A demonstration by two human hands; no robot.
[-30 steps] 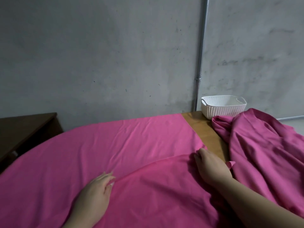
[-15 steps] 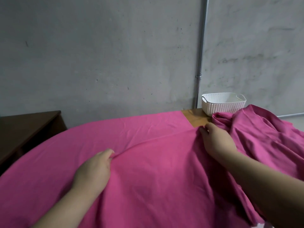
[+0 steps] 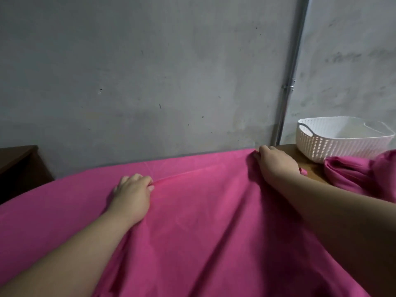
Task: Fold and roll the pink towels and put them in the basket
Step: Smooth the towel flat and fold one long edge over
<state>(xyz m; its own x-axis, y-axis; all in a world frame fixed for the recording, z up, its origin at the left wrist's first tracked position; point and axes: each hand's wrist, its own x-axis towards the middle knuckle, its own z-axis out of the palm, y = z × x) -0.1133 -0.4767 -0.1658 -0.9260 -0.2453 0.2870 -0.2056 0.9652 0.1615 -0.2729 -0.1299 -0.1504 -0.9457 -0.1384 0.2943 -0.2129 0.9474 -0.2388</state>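
- The pink towel point(image 3: 203, 221) lay spread over the table point(image 3: 287, 150), with its upper layer reaching almost to the far edge.
- A second pink towel point(image 3: 360, 176) sat bunched just in front of the white basket point(image 3: 334, 144).
- The right hand point(image 3: 276, 163) gripped the fold's far corner, and the left hand point(image 3: 132, 191) pinched the same edge.
- A good fold likely needed that edge held taut and laid square on the far hem.

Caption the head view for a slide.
Left hand and right hand pinch the spread towel's folded edge; basket stands at right.
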